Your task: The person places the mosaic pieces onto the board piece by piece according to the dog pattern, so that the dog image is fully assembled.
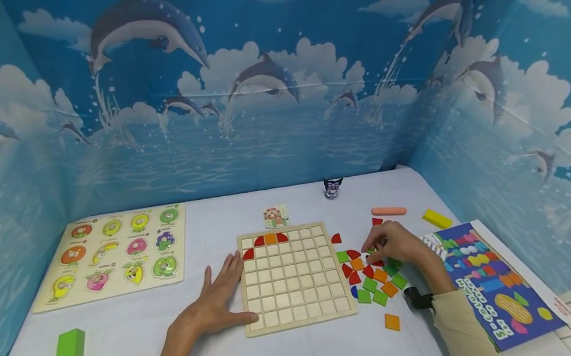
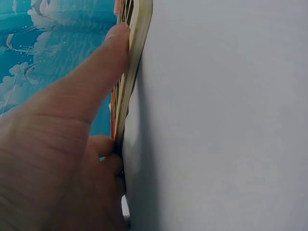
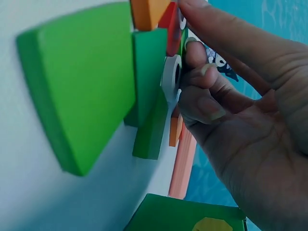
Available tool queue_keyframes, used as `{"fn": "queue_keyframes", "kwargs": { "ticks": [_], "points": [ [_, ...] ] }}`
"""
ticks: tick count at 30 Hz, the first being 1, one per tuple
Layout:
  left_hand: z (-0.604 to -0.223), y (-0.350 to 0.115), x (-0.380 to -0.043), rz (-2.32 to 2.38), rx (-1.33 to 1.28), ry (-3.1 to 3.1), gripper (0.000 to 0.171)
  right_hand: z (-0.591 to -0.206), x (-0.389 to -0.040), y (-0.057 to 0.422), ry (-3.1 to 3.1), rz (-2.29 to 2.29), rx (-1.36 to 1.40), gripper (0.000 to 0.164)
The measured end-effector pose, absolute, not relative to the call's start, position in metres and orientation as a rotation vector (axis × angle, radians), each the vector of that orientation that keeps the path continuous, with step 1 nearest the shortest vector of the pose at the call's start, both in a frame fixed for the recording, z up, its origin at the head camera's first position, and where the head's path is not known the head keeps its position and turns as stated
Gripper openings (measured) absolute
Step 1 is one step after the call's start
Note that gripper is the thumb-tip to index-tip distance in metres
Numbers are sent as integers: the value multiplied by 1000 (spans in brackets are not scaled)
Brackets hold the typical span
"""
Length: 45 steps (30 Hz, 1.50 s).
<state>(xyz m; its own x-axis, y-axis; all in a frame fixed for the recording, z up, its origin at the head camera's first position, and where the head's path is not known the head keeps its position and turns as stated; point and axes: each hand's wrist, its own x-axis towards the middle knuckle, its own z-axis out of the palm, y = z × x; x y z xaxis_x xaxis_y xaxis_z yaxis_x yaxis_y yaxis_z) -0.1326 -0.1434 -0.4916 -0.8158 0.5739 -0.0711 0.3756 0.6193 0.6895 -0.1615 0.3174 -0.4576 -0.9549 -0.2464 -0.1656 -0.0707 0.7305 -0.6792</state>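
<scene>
In the head view my left hand (image 1: 212, 305) is spread at the left side of a wooden grid board (image 1: 298, 277). Its thumb lies on the board's lower left, and the left wrist view shows the thumb on the board's rim (image 2: 137, 48). One orange square (image 1: 270, 238) and several red quarter-round tiles (image 1: 248, 255) sit in the grid's upper left. My right hand (image 1: 392, 242), fingers bent, reaches into loose tiles right of the board. Green tiles (image 3: 86, 86) and a white tile with a dark spot (image 3: 171, 79) are near its fingertips; whether it pinches one is hidden.
A picture card (image 1: 276, 216) and small figurine (image 1: 332, 188) stand behind the board. A fruit puzzle (image 1: 113, 255) and green block (image 1: 69, 351) are at left. At right are a salmon stick (image 1: 389, 211), yellow block (image 1: 437, 219) and colourful box (image 1: 496, 283).
</scene>
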Motion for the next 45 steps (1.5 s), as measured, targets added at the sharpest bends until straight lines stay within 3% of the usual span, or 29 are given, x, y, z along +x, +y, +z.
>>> {"fn": "queue_keyframes", "kwargs": {
  "ticks": [19, 26, 33, 45],
  "points": [
    [-490, -143, -133, 927, 740, 2575, 130, -455, -163, 310, 2710, -908, -285, 19],
    [-489, -142, -134, 917, 735, 2574, 129, -450, -166, 300, 2733, -994, -356, 10],
    [-489, -143, -134, 908, 723, 2581, 129, -448, -173, 244, 2686, -1272, -563, 4],
    [-489, -144, -134, 915, 754, 2568, 129, -460, -196, 139, 2439, -1635, -559, 10]
  ]
}}
